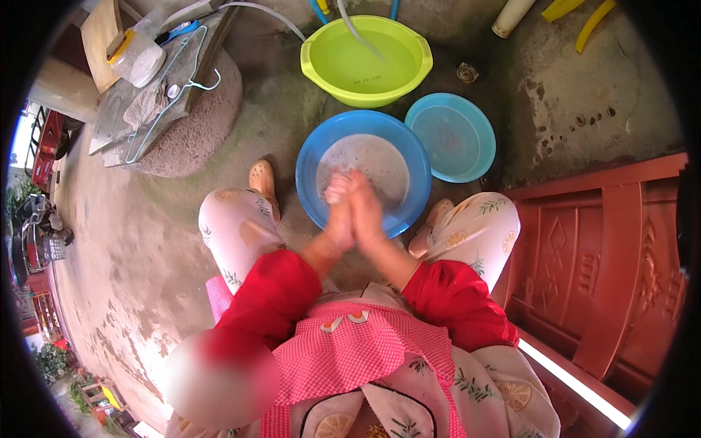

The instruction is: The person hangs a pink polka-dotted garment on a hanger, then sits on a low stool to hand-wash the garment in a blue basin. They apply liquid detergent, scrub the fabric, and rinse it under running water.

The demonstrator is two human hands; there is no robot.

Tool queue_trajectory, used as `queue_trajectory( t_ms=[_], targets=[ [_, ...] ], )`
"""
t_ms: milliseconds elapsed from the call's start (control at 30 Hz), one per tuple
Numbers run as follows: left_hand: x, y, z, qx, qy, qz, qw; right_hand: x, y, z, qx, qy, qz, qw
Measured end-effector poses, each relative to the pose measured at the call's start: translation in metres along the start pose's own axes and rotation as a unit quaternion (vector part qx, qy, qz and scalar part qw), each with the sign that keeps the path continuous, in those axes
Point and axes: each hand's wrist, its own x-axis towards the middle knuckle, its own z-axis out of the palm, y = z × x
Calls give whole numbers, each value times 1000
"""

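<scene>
Over a blue plastic basin (312,153) on the floor before me, my left hand (339,211) and my right hand (366,205) are pressed together, palm to palm. Both are blurred by motion. Whether anything small lies between the palms is hidden. Cloudy greyish water (378,159) with dark specks and some reddish bits fills the basin's bottom. Red sleeves (279,284) cover my forearms down to near the wrists.
Behind the basin stands a lime-green basin (309,68) of water with a hose (350,24) running in. A smaller light-blue basin (487,137) touches the right side. A stone slab (189,98) holds hangers and a jar at left; a red carved door (591,263) is at right.
</scene>
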Motion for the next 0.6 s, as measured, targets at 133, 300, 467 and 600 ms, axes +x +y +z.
queue_trajectory(
  t_ms=[133,300,467,600],
  targets=[
    [-17,-5,22,-24,22,5,999,7,-46,-10,194,-27,171,966],
    [4,10,-20,-97,-67,-82,990,-13,26,22,79,-50,-54,994],
    [-22,13,32,-21,6,-14,1000,33,-3,-11,180,-87,179,963],
    [-7,30,4,-57,3,-37,998,-2,53,17,-275,4,-174,946]
  ],
)
